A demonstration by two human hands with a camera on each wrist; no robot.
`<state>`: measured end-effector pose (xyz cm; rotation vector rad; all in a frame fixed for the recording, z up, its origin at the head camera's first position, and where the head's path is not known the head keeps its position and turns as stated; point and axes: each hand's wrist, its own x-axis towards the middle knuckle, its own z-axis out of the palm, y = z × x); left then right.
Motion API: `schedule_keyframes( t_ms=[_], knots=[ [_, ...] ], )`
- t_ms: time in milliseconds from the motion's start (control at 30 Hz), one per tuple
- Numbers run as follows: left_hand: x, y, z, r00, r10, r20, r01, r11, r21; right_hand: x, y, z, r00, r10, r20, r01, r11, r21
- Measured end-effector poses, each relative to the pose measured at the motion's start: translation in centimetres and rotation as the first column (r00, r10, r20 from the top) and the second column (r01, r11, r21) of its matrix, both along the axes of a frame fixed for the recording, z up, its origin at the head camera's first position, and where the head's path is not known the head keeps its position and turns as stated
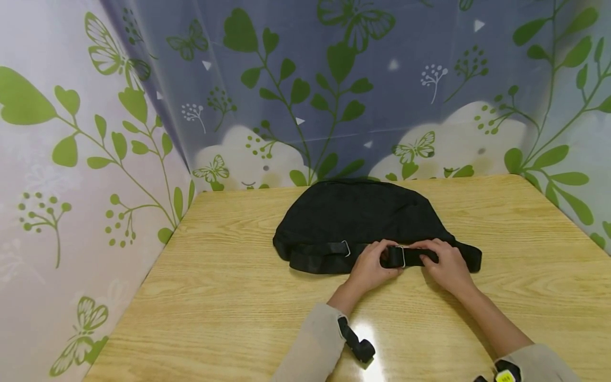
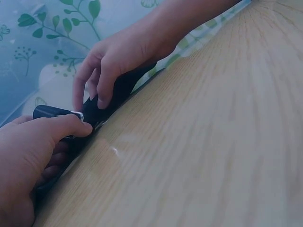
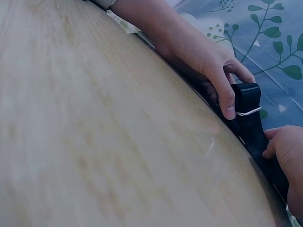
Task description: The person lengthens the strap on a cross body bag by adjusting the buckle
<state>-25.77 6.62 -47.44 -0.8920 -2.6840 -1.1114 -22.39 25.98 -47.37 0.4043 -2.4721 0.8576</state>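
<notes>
A black waist bag (image 1: 358, 212) lies flat on the wooden table, its black strap (image 1: 431, 257) running along the near side. My left hand (image 1: 371, 269) grips the strap just left of a metal slider (image 1: 403, 257), thumb in front and fingers behind. There the webbing stands up in a small loop (image 3: 248, 94), seen in the right wrist view. To the right of the slider, my right hand (image 1: 447, 267) pinches the strap between thumb and fingers. A second metal ring (image 1: 346, 248) sits on the strap to the left. The left hand's fingertips are partly hidden behind the webbing.
The light wood table (image 1: 229, 302) spreads around the bag. Behind it hangs a blue cloth (image 1: 296, 63) printed with green leaves and butterflies, and patterned cloth (image 1: 86, 212) also closes the left side. A black band (image 1: 355, 342) dangles from the left sleeve.
</notes>
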Motion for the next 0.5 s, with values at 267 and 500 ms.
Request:
schedule_keyframes(
  t_ms=[267,500],
  knots=[
    [-0.10,-0.05,-0.19,1.000,-0.003,-0.005,0.003,1.000,0.016,-0.13,0.07,-0.04,0.997,0.056,-0.056,-0.052,0.997,0.062],
    [-0.14,0.00,-0.14,1.000,-0.003,0.010,0.003,1.000,-0.005,-0.21,0.02,-0.22,0.979,0.174,-0.109,-0.163,0.981,0.102]
  ],
)
